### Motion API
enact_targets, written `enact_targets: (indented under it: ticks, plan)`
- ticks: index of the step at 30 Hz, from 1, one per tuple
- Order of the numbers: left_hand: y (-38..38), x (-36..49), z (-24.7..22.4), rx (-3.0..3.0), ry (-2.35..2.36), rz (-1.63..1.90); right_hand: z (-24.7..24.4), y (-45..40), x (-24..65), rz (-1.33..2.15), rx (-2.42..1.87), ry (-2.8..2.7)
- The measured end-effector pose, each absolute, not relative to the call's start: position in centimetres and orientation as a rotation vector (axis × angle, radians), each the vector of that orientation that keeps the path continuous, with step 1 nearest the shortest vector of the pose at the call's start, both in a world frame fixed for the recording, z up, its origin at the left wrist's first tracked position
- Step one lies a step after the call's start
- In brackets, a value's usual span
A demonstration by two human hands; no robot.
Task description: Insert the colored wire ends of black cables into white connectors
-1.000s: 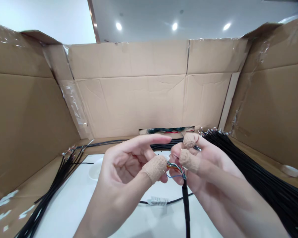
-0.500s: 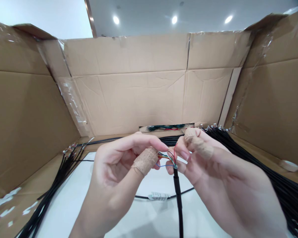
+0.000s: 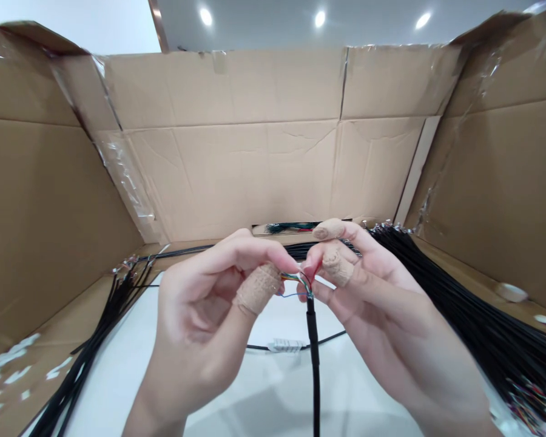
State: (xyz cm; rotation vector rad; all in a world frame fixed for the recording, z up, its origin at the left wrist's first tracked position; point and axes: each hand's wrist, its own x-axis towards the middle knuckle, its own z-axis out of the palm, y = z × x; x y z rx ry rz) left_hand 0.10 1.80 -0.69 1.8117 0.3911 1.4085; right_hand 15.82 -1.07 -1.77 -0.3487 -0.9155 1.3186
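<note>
The left hand (image 3: 209, 297) has its grip closed on a spray of coloured wires (image 3: 291, 277), pinched between the forefinger and a thumb wrapped in tan tape. The right hand (image 3: 386, 315) has its fingertips drawn together just beside that grip, near a red wire; two of its digits wear the same tape. Whether this second grip pinches the wire or only touches it, I cannot tell, as the fingers hide the spot.

The black cable (image 3: 315, 370) that bears these wires lies between the two hands, to the right of the left grip and just below the right fingertips, so the right hand is nearer its end. Its long axis runs almost upright in view, from the lower edge, where it leaves sight, up to the bared end. That end points away from the person; from it, most of the wires bend leftward into the left grip, and a thin blue one sags below the others.

Beneath is a white counter (image 3: 250, 406), with another thin cord carrying a pale label (image 3: 286, 346) across it. Farther out, one bundle of black cables (image 3: 104, 328) lies on the left, a thicker bundle (image 3: 455, 303) on the right, and a cardboard wall (image 3: 255, 170) stands behind.
</note>
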Motion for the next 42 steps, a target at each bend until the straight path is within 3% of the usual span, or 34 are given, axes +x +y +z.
enact_targets:
  ticks: [7,15,28,42]
  plan:
    - [2.2,0.1,-0.8,1.871,0.385,1.412,-1.6,-1.1,16.2,1.181,-0.335,-1.023]
    - [2.5,0.3,-0.4,1.92,0.384,1.436,-1.4,-0.8,16.5,1.412,-0.426,-1.072]
    - [2.3,0.5,-0.5,1.937,0.548,1.486,-2.0,-0.1,15.6,1.415,-0.408,-0.933]
    - [2.0,-0.8,-0.3,2.42,0.596,1.313,-3.6,0.5,14.1,1.128,-0.476,-0.98]
